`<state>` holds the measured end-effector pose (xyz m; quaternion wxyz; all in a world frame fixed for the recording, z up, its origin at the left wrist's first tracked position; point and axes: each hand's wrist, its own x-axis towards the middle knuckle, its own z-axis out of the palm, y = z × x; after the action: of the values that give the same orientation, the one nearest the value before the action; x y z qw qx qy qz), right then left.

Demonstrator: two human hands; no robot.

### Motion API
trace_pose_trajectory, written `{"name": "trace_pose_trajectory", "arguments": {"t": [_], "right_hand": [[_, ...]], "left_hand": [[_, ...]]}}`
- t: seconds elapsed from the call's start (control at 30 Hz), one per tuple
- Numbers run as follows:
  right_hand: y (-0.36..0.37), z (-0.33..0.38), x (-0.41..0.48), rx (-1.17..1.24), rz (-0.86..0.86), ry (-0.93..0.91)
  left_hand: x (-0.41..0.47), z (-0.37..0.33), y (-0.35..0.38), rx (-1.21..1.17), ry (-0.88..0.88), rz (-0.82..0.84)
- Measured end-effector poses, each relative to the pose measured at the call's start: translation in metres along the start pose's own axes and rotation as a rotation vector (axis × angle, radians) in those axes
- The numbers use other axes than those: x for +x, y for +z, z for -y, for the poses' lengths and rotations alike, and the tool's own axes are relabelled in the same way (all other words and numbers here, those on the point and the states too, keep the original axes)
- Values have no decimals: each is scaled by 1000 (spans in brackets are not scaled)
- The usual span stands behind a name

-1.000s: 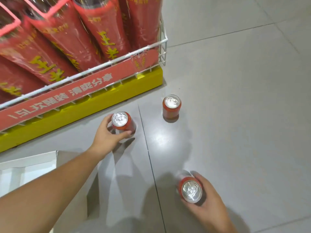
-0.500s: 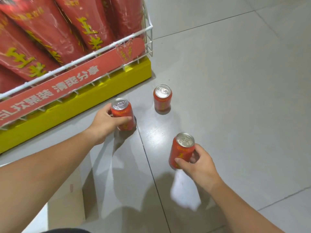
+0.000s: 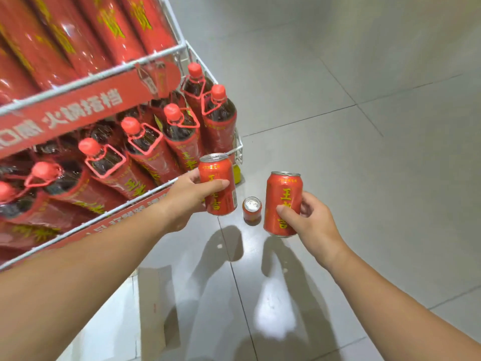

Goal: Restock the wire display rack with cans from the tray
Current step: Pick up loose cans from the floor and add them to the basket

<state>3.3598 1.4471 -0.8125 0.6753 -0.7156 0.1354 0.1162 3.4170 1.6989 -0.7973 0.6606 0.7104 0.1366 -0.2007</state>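
Observation:
My left hand (image 3: 188,195) grips a red can with yellow characters (image 3: 220,187), held upright in the air by the front right corner of the white wire display rack (image 3: 182,49). In my right hand (image 3: 312,224) is a second red can (image 3: 282,204), also upright and lifted off the floor. Between the two held cans, a third red can (image 3: 252,210) stands on the grey floor. The tray is only partly visible as a pale edge (image 3: 114,316) at the bottom left.
The rack's lower shelf holds several tall red-capped bottles (image 3: 179,126), and wrapped red packs (image 3: 86,35) fill the shelf above. A red banner with white characters (image 3: 78,110) runs along the upper shelf front. Grey tiled floor (image 3: 364,152) stretches to the right.
Both hands have lifted their cans off the floor and raised them toward the rack. My view has tilted up, so the lower shelf's bottles now show. The third can stays on the floor.

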Motion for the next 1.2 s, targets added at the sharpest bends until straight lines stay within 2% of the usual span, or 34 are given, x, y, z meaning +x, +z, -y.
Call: {"name": "trace_pose_trajectory", "arguments": {"t": [0.17, 0.5, 0.67, 0.93, 1.2], "right_hand": [[-6, 153, -31, 48, 8, -101], [-6, 466, -97, 39, 11, -343], [7, 606, -138, 7, 34, -489], [67, 773, -208, -17, 104, -623], [173, 870, -246, -36, 255, -667]], "left_hand": [[-65, -147, -1, -14, 97, 19], [-208, -444, -29, 6, 310, -79], [-280, -563, -55, -35, 424, -143], [-398, -692, -130, -25, 575, -301], [-479, -746, -246, 72, 589, -592]]}}
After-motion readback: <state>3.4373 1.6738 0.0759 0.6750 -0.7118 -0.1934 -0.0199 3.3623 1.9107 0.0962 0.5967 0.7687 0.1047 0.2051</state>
